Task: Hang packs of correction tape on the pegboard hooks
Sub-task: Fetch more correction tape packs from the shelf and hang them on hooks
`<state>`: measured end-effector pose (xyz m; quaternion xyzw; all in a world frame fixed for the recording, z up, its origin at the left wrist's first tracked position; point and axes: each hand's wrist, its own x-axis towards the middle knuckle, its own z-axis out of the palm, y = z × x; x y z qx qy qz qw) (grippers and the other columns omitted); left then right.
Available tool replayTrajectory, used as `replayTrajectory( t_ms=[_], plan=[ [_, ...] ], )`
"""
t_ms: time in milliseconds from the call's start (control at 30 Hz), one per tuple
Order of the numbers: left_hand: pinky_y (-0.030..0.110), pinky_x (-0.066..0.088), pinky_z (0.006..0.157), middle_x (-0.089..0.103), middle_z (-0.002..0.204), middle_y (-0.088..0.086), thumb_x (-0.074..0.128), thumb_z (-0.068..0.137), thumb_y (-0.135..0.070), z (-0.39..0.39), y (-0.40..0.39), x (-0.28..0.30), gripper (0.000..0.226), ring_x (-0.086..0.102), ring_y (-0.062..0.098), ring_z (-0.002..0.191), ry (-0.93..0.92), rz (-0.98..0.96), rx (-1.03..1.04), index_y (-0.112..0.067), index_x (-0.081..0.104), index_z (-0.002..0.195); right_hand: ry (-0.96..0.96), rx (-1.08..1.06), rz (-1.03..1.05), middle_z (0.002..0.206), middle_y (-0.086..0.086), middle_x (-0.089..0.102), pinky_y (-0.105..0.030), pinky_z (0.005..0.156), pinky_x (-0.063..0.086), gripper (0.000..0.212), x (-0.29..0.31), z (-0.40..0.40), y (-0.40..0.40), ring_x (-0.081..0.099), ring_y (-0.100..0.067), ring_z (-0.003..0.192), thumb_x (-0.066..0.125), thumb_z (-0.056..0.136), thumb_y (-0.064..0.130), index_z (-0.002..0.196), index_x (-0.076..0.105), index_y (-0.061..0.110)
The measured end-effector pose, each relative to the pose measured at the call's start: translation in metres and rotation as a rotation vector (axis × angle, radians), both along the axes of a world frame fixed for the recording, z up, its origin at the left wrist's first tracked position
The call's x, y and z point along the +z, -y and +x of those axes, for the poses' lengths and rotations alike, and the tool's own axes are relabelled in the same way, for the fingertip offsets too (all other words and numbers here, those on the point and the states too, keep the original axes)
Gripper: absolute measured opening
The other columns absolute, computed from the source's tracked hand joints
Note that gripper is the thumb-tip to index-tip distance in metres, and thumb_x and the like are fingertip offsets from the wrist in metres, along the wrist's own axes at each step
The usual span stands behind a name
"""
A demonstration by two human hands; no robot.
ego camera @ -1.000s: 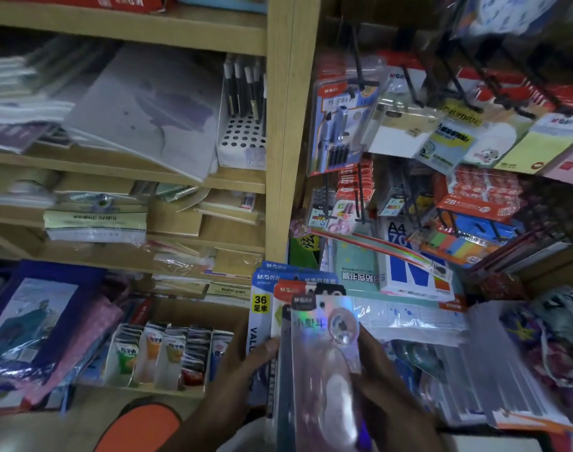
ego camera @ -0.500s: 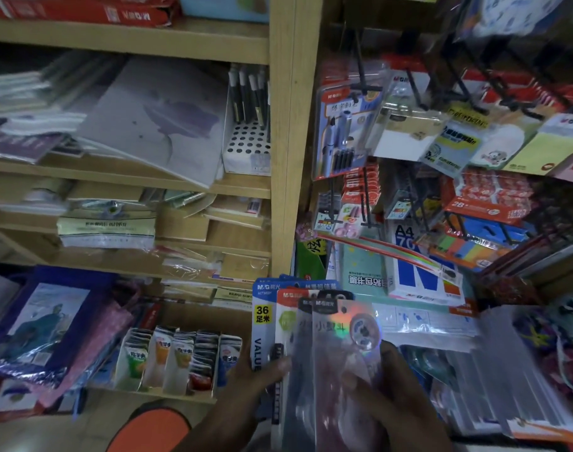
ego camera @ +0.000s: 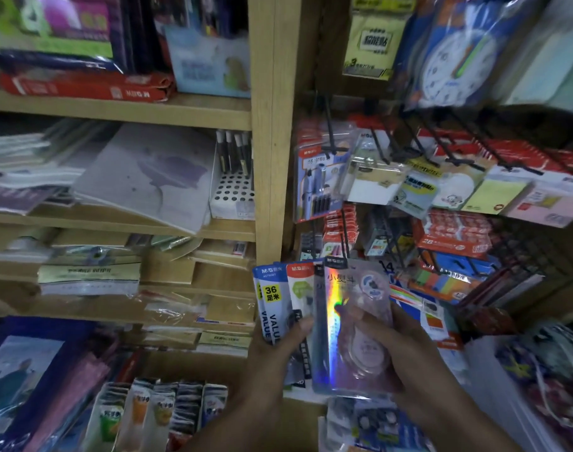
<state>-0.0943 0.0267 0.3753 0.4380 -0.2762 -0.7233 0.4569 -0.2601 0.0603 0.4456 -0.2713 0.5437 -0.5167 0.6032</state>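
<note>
Both hands are low in my view, around five to six o'clock, sharing a fanned stack of correction tape packs. My left hand grips the rear packs, thumb curled across the blue pack marked 36 and the red-topped pack beside it. My right hand curls round the front holographic pack, fingers across its clear blister, thumb side hidden behind the card.

None of these packs is on a hook yet. The black pegboard hooks run from twelve to three o'clock, most already carrying sticky notes and red cards. A lower hook stands just above the stack's top edge, at about one o'clock from it.

To do this well, I'd peel only the front pack away, keeping the left hand clamped so the rest don't slide. I'd hold it near the bottom so the hang hole at the top stays free, square that hole to the hook tip, then push straight back along the wire. The glare on that foil hides the hole, so I'd go slowly.
</note>
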Motion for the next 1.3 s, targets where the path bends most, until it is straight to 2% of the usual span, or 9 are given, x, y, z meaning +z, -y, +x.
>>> replayTrajectory(
  t_ms=[67, 167, 267, 400, 467, 600, 800, 1067, 1300],
  plan=[
    [0.055, 0.048, 0.098, 0.072, 0.117, 0.002, 0.090, 0.049, -0.039, -0.005, 0.007, 0.003, 0.079, 0.068, 0.027, 0.109, -0.024, 0.010, 0.029, -0.028, 0.062, 0.123, 0.045, -0.077, -0.022, 0.109, -0.013, 0.077, -0.034, 0.071, 0.061, 0.050, 0.003, -0.008, 0.005, 0.076, -0.028, 0.092, 0.074, 0.073, 0.020, 0.121, 0.069, 0.008],
    [0.054, 0.050, 0.097, 0.073, 0.115, 0.002, 0.086, 0.050, -0.036, -0.012, 0.015, 0.009, 0.077, 0.069, 0.027, 0.107, -0.057, 0.017, 0.041, -0.027, 0.062, 0.123, 0.114, -0.193, -0.049, 0.114, -0.015, 0.076, -0.047, 0.089, 0.060, 0.044, 0.005, -0.016, 0.011, 0.075, -0.031, 0.099, 0.069, 0.080, 0.022, 0.122, 0.069, 0.008],
    [0.053, 0.050, 0.096, 0.073, 0.114, 0.004, 0.085, 0.054, -0.032, -0.016, 0.021, 0.013, 0.070, 0.070, 0.028, 0.105, -0.065, -0.007, 0.048, -0.025, 0.064, 0.120, 0.168, -0.267, -0.059, 0.111, -0.014, 0.077, -0.044, 0.086, 0.060, 0.042, 0.006, -0.020, 0.015, 0.076, -0.028, 0.095, 0.067, 0.080, 0.024, 0.119, 0.071, 0.008],
    [0.056, 0.045, 0.101, 0.071, 0.118, 0.001, 0.091, 0.051, -0.045, -0.022, 0.029, 0.013, 0.077, 0.067, 0.028, 0.111, -0.023, -0.030, 0.024, -0.032, 0.063, 0.121, 0.200, -0.309, -0.072, 0.117, -0.015, 0.075, -0.053, 0.105, 0.050, 0.045, 0.011, -0.026, 0.020, 0.069, -0.034, 0.114, 0.067, 0.084, 0.026, 0.125, 0.070, 0.010],
    [0.056, 0.044, 0.102, 0.072, 0.118, 0.003, 0.092, 0.046, -0.047, -0.024, 0.032, 0.013, 0.080, 0.066, 0.028, 0.112, -0.031, -0.025, 0.021, -0.032, 0.064, 0.120, 0.160, -0.282, -0.098, 0.113, -0.015, 0.076, -0.052, 0.099, 0.054, 0.046, 0.017, -0.029, 0.021, 0.073, -0.032, 0.106, 0.071, 0.078, 0.026, 0.120, 0.072, 0.008],
    [0.057, 0.045, 0.100, 0.071, 0.118, 0.009, 0.092, 0.047, -0.045, -0.029, 0.033, 0.013, 0.080, 0.066, 0.032, 0.111, -0.064, -0.052, -0.024, -0.026, 0.065, 0.120, -0.029, -0.166, -0.142, 0.096, -0.013, 0.079, -0.031, 0.062, 0.060, 0.032, 0.025, -0.025, 0.024, 0.077, -0.023, 0.079, 0.073, 0.079, 0.019, 0.110, 0.074, 0.009],
    [0.062, 0.045, 0.098, 0.070, 0.118, 0.015, 0.089, 0.053, -0.045, -0.034, 0.033, 0.009, 0.076, 0.065, 0.038, 0.111, -0.070, -0.054, -0.047, -0.026, 0.063, 0.121, -0.122, -0.095, -0.175, 0.116, -0.008, 0.076, -0.052, 0.095, 0.056, 0.044, 0.023, -0.020, 0.032, 0.074, -0.031, 0.105, 0.079, 0.081, 0.019, 0.124, 0.069, 0.021],
    [0.060, 0.045, 0.099, 0.069, 0.120, 0.015, 0.079, 0.067, -0.028, -0.030, 0.031, 0.004, 0.058, 0.065, 0.037, 0.111, -0.139, -0.075, -0.037, -0.021, 0.064, 0.123, -0.106, -0.153, -0.151, 0.110, -0.004, 0.078, -0.038, 0.081, 0.059, 0.038, 0.027, -0.025, 0.027, 0.076, -0.025, 0.099, 0.075, 0.082, 0.014, 0.119, 0.069, 0.021],
    [0.064, 0.045, 0.096, 0.067, 0.122, 0.018, 0.075, 0.077, -0.032, -0.032, 0.022, 0.005, 0.052, 0.064, 0.040, 0.112, -0.128, -0.100, -0.009, -0.025, 0.060, 0.126, -0.094, -0.050, -0.051, 0.102, 0.000, 0.080, -0.034, 0.079, 0.059, 0.041, 0.023, -0.017, 0.010, 0.077, -0.018, 0.091, 0.072, 0.075, 0.037, 0.115, 0.071, 0.026]
  ],
)
